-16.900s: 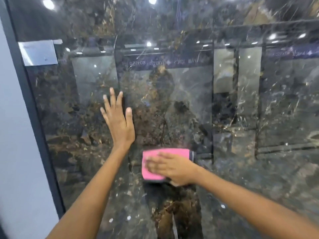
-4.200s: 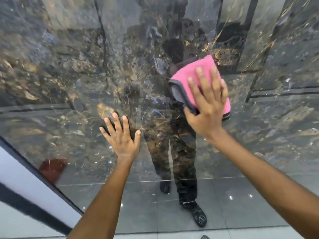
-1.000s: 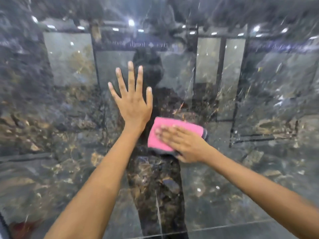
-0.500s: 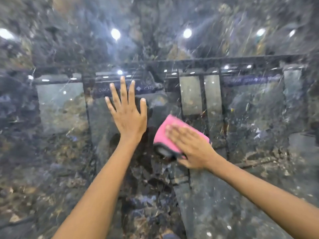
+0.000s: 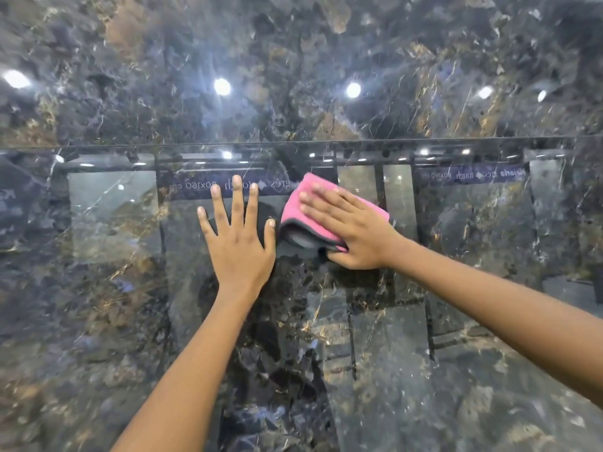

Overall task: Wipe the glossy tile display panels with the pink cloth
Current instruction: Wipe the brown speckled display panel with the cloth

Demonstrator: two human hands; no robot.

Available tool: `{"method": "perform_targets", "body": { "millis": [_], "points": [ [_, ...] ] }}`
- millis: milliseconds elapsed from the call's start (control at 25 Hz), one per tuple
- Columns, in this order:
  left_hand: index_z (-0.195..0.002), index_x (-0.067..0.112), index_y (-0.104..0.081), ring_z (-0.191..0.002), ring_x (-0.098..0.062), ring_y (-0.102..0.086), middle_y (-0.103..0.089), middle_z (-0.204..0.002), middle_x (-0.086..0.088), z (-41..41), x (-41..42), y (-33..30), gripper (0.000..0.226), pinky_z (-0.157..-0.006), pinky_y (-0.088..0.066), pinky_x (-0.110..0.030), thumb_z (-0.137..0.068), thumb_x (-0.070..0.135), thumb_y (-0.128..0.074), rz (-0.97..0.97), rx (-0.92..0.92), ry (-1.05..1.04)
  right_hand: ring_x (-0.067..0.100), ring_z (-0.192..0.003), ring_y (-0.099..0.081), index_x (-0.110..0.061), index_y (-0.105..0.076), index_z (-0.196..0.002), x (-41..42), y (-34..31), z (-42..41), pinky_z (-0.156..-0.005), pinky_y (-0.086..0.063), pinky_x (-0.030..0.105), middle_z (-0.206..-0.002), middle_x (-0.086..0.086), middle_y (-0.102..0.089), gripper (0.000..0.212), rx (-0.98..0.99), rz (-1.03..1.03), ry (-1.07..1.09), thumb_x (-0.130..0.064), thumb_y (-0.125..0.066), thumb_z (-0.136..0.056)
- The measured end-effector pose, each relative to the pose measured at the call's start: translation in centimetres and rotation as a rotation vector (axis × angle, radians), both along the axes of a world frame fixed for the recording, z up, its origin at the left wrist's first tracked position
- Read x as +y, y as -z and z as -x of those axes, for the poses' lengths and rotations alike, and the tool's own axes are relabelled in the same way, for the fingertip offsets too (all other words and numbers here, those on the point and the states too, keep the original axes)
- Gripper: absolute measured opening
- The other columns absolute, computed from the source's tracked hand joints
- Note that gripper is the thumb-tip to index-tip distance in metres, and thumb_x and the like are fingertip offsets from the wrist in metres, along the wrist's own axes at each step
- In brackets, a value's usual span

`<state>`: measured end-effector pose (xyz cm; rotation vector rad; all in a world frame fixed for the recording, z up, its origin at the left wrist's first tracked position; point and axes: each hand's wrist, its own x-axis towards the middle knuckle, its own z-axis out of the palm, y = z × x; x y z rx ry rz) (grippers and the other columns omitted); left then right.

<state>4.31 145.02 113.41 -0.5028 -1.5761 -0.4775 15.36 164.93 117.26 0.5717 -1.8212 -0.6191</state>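
Pink cloth [image 5: 295, 212] | long axis probably diagonal | right hand [image 5: 354, 231] presses it

Reflected ceiling lights [image 5: 222, 86] show as round white glares in a row across the upper part of the frame, with another at the far left edge. Below them, a mirrored dark blue sign strip [image 5: 471, 174] with reversed pale lettering runs at the right of centre, and a second one lies at centre. Pale grey reflected display slabs [image 5: 112, 213] stand at the left and centre right, parted by dark upright frame bars [image 5: 378, 187].
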Motion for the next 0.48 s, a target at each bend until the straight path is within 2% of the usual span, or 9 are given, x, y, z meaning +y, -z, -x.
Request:
{"method": "perform_targets", "body": {
  "millis": [40, 80, 160, 200, 240, 280, 320, 440, 480],
  "points": [
    [-0.157, 0.022, -0.013, -0.15, -0.035, -0.004, -0.01, -0.164, -0.004, 0.0, 0.0, 0.0, 0.065, -0.118, -0.003, -0.058, -0.099, 0.05, -0.026, 0.005, 0.001, 0.0, 0.03, -0.141, -0.032, -0.003, -0.041, -0.144, 1.6, -0.9, -0.3, -0.117, -0.025, 0.047, -0.149, 0.017, -0.04, 0.071, 0.001, -0.102, 0.043, -0.034, -0.047, -0.08],
    [-0.157, 0.022, -0.013, -0.15, -0.035, -0.004, -0.009, -0.165, -0.004, 0.0, 0.0, -0.1, 0.067, -0.118, -0.001, -0.057, -0.098, 0.053, -0.026, 0.01, 0.0, -0.002, 0.031, -0.135, -0.039, -0.003, -0.045, -0.142, 2.9, -2.4, -0.9, -0.114, -0.031, 0.05, -0.144, 0.016, -0.047, 0.07, 0.039, 0.002, 0.03, -0.036, -0.046, -0.08],
    [-0.157, 0.021, -0.013, -0.15, -0.034, -0.002, -0.007, -0.165, -0.004, 0.0, -0.1, 0.0, 0.073, -0.118, 0.002, -0.056, -0.096, 0.059, -0.026, 0.017, -0.01, -0.017, 0.027, -0.122, -0.047, -0.009, -0.045, -0.141, 5.4, -6.1, -2.2, -0.104, -0.041, 0.051, -0.136, 0.013, -0.051, 0.071, 0.216, 0.605, -0.008, -0.038, -0.047, -0.077],
    [-0.157, 0.021, -0.013, -0.15, -0.034, -0.002, -0.007, -0.165, -0.003, 0.0, -0.1, 0.1, 0.075, -0.118, 0.002, -0.056, -0.096, 0.061, -0.026, 0.02, -0.013, -0.027, 0.024, -0.122, -0.045, -0.012, -0.04, -0.144, 5.9, -7.1, -2.7, -0.106, -0.039, 0.049, -0.139, 0.012, -0.046, 0.071, 0.288, 0.885, -0.036, -0.036, -0.048, -0.078],
    [-0.158, 0.021, -0.013, -0.15, -0.034, -0.002, -0.006, -0.165, -0.004, 0.0, -0.1, 0.1, 0.075, -0.118, 0.002, -0.056, -0.096, 0.062, -0.027, 0.025, -0.017, -0.033, 0.021, -0.125, -0.041, -0.014, -0.035, -0.147, 5.5, -7.0, -2.7, -0.109, -0.035, 0.046, -0.143, 0.012, -0.042, 0.072, 0.317, 1.001, -0.043, -0.032, -0.05, -0.079],
    [-0.158, 0.021, -0.013, -0.15, -0.035, -0.002, -0.006, -0.165, -0.004, -0.1, -0.2, 0.1, 0.076, -0.118, 0.001, -0.057, -0.096, 0.062, -0.028, 0.033, -0.027, -0.036, 0.019, -0.123, -0.039, -0.014, -0.034, -0.146, 4.6, -5.7, -2.3, -0.111, -0.032, 0.043, -0.142, 0.012, -0.042, 0.071, 0.306, 0.936, -0.05, -0.027, -0.053, -0.079],
    [-0.158, 0.021, -0.012, -0.15, -0.035, -0.002, -0.006, -0.165, -0.004, -0.3, -0.2, 0.0, 0.076, -0.118, 0.0, -0.057, -0.096, 0.062, -0.029, 0.041, -0.037, -0.04, 0.02, -0.12, -0.039, -0.014, -0.037, -0.143, 3.6, -3.6, -1.8, -0.111, -0.032, 0.043, -0.137, 0.013, -0.045, 0.069, 0.243, 0.741, -0.066, -0.025, -0.053, -0.077],
    [-0.158, 0.02, -0.013, -0.15, -0.036, -0.003, -0.007, -0.165, -0.006, -0.7, -0.3, 0.0, 0.075, -0.118, -0.002, -0.059, -0.097, 0.062, -0.026, 0.057, -0.063, -0.081, 0.028, -0.136, -0.035, -0.006, -0.04, -0.142, 2.5, 4.7, -1.7, -0.121, -0.012, 0.035, -0.147, 0.015, -0.043, 0.067, -0.046, -0.089, 0.001, -0.036, -0.048, -0.082],
    [-0.158, 0.02, -0.013, -0.15, -0.035, -0.002, -0.006, -0.165, -0.005, -0.8, -0.4, 0.0, 0.075, -0.119, -0.002, -0.059, -0.097, 0.062, -0.025, 0.061, -0.073, -0.088, 0.027, -0.139, -0.032, -0.007, -0.038, -0.144, 3.9, 5.4, -1.8, -0.12, -0.014, 0.037, -0.15, 0.013, -0.04, 0.07, -0.047, -0.237, 0.05, -0.042, -0.045, -0.084]
  ]
}}
